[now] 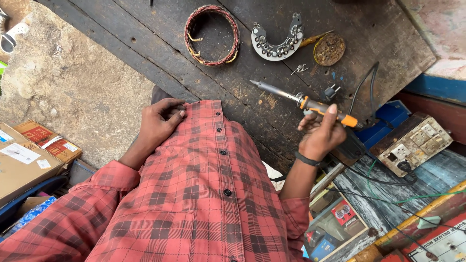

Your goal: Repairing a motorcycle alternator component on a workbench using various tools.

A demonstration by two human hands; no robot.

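Soldering iron (pixel 310 103) gripped by right hand (pixel 321 134), hot tip angled away above desk (pixel 160 43). Left hand (pixel 159 121) empty, fingers loosely curled on shirt hem (pixel 204 109) beside iron.

- wire coil (pixel 212 35) on the dark wooden bench (pixel 160 43)
- horseshoe-shaped metal plate (pixel 277 40)
- round rusty tin (pixel 329 49)
- switch box (pixel 412 144)
- cardboard boxes (pixel 29 155)

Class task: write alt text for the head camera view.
The right hand holds an orange-handled soldering iron over a dark wooden bench; the left hand rests on a red checked shirt. A wire coil lies beyond.
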